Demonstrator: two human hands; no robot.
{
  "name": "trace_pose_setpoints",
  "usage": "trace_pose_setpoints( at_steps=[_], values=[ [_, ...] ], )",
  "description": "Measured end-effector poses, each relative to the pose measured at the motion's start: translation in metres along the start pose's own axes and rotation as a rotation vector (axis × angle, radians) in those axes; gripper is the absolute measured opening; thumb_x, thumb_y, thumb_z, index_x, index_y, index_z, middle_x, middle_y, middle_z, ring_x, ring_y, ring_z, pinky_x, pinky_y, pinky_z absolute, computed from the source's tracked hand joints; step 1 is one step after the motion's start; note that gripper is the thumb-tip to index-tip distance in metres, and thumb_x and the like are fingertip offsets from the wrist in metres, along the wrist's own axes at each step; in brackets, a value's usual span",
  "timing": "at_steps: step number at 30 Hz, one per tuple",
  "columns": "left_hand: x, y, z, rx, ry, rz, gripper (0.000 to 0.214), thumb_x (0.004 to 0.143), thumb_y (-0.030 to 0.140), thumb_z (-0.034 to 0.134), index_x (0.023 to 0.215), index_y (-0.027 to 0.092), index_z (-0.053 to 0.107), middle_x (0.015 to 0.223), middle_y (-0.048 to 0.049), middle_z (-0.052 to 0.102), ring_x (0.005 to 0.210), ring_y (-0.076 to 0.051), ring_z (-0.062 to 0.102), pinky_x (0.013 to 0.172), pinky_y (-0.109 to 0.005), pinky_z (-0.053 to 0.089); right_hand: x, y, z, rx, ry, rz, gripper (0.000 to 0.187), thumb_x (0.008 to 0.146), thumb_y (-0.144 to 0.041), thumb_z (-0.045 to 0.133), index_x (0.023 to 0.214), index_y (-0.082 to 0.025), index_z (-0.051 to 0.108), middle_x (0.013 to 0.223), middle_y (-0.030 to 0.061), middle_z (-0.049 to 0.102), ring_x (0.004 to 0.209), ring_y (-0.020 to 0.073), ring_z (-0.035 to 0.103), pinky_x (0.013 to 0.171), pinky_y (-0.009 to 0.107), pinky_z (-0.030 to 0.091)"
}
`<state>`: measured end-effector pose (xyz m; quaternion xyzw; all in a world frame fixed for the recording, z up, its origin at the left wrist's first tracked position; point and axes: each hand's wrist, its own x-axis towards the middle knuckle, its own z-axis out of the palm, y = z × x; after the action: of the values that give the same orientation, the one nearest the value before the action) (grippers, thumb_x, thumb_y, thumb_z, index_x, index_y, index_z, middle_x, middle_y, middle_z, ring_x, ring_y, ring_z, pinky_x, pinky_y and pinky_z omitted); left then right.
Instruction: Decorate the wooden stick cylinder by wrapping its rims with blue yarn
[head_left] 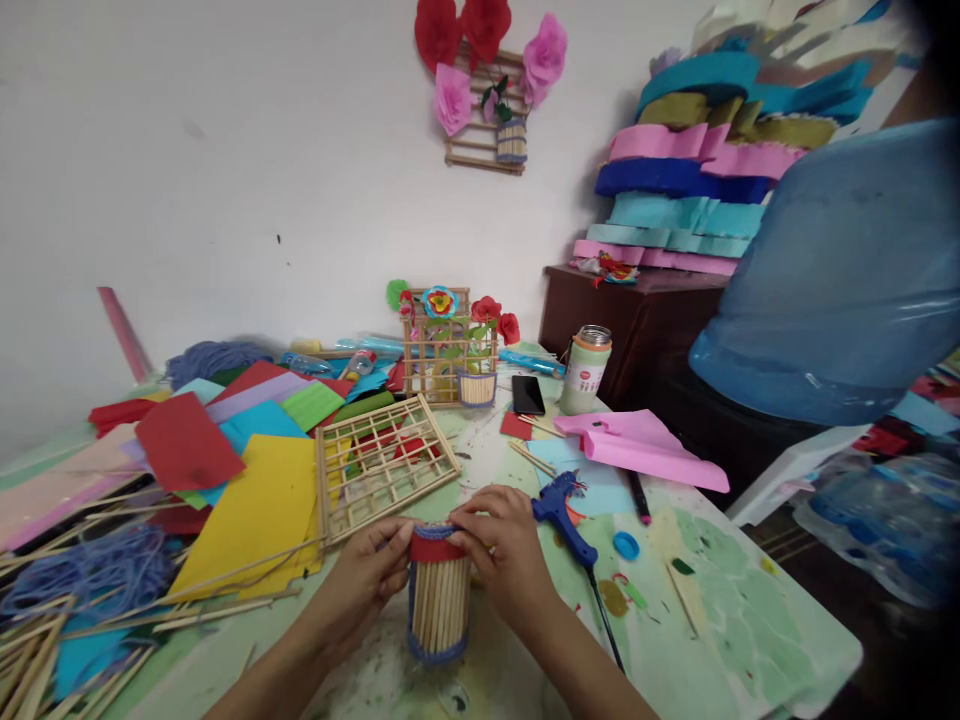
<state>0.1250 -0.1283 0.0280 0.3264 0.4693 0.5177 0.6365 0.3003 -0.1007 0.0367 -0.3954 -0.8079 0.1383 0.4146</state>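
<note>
Bare forearms reach in from the bottom edge, and between their hands, at the near side of the table (525, 640), is a small stick cup (439, 605), roughly upright, walled with pale sticks, edged in blue cord and banded in red (433, 549) near the top. Its inside is too foreshortened to read. Both hands grasp its upper end: the left hand (384, 555) pinches the left side of the rim between thumb and fingers, while the right hand (496, 540) curls over the right side, thumb against the red band. Most of the cup's body hangs below the grip, nearer the camera; whether its base touches the table, I cannot tell. Just beyond lies a wooden lattice (392, 455), and behind it stands a trellis (451, 305) with a stick pocket (478, 390) low on its front, leafy stems and red flowers rising above. Another stick pocket (512, 142), with green leaves over it, is on the wall rack (484, 160). To the right are a pale green jar (586, 378) with an orange collar and a big translucent blue water jug (832, 280); their contents cannot be made out. Nearer the right hand rests a blue glue gun (568, 522), with a blue cap (626, 546) just beside it.
</note>
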Motion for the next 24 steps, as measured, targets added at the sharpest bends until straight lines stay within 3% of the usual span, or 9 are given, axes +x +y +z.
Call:
trace_pose_setpoints(
  at_steps=[6, 14, 19, 24],
  values=[
    [0.000, 0.000, -0.001, 0.037, -0.025, 0.006, 0.038, 0.063, 0.045, 0.072, 0.076, 0.011, 0.060, 0.050, 0.0095, 0.026, 0.045, -0.002, 0.013, 0.039, -0.015, 0.013, 0.001, -0.004, 0.002, 0.030, 0.040, 0.009, 0.011, 0.079, -0.019, 0.060, 0.081, -0.025, 0.069, 0.077, -0.0020, 0.066, 0.085, 0.0144, 0.053, 0.084, 0.034, 0.033],
    [-0.003, 0.002, 0.001, 0.044, -0.063, 0.012, 0.038, 0.064, 0.045, 0.071, 0.075, 0.011, 0.060, 0.049, 0.0097, 0.025, 0.045, -0.003, 0.012, 0.039, -0.016, 0.012, 0.000, -0.009, -0.004, 0.115, -0.021, 0.042, 0.014, 0.080, -0.022, 0.058, 0.089, -0.023, 0.068, 0.086, 0.0003, 0.065, 0.091, 0.0163, 0.051, 0.086, 0.034, 0.031],
    [-0.006, 0.002, 0.003, 0.059, -0.071, 0.024, 0.038, 0.065, 0.046, 0.071, 0.075, 0.010, 0.061, 0.050, 0.0090, 0.027, 0.045, -0.003, 0.013, 0.039, -0.016, 0.012, 0.001, -0.013, 0.003, 0.112, -0.034, 0.071, 0.008, 0.079, -0.019, 0.059, 0.079, -0.020, 0.067, 0.077, -0.0006, 0.064, 0.086, 0.0149, 0.051, 0.086, 0.032, 0.030],
    [-0.002, 0.001, 0.001, 0.032, -0.048, 0.009, 0.038, 0.062, 0.045, 0.073, 0.074, 0.010, 0.061, 0.050, 0.0090, 0.028, 0.045, -0.002, 0.014, 0.039, -0.015, 0.013, 0.001, -0.006, 0.005, 0.214, -0.032, 0.083, 0.024, 0.087, -0.024, 0.047, 0.074, -0.019, 0.066, 0.074, 0.0009, 0.063, 0.085, 0.0146, 0.051, 0.085, 0.031, 0.029]
  ],
)
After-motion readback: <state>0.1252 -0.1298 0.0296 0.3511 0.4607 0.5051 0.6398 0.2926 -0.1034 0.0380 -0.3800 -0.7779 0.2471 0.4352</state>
